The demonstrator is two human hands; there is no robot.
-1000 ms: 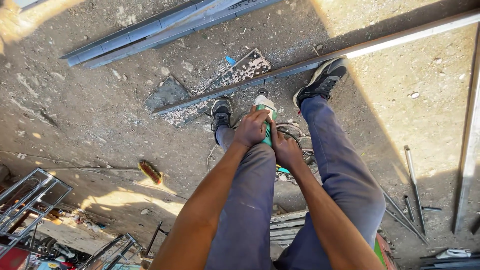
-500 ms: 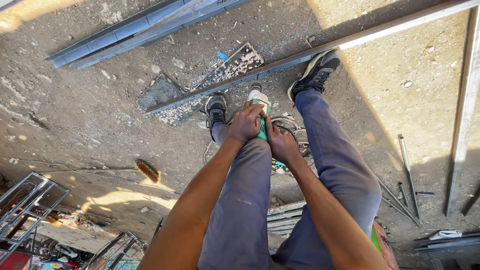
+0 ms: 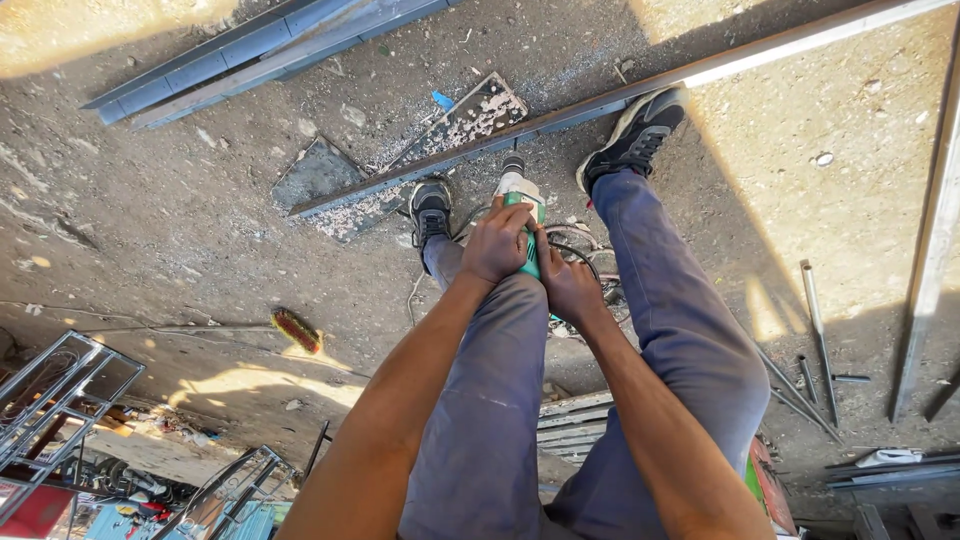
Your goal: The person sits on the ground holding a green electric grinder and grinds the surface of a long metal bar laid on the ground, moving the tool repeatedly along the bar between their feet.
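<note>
Green-bodied angle grinder with a pale grey head at its far end, gripped just above frame centre, between the knees of grey-blue trousers. Left hand wrapped closed over the grinder's body from the 9 o'clock side, fingers curled tight; right hand clamped closed on the rear of the same tool at 4 o'clock from the left one, the two hands touching. Grinder head pointing toward 12 o'clock, just short of a long steel bar running across the ground from 8 o'clock up to 2 o'clock. Two dark sneakers: one at 9 o'clock of the tool, near the bar; the other at 1 o'clock, resting against the bar. Black cable looped on the ground just beside the right hand. Pale metal filings scattered along the bar at 11 o'clock. One small blue scrap beside the filings. Two blue-grey profiles lying side by side at 10 o'clock, well apart. One orange-bristled brush at 8 o'clock on the dirt floor. Several thin rods at 3 o'clock, exact count hard to tell. Metal frames at 7 o'clock. No readable package or sign in view.
</note>
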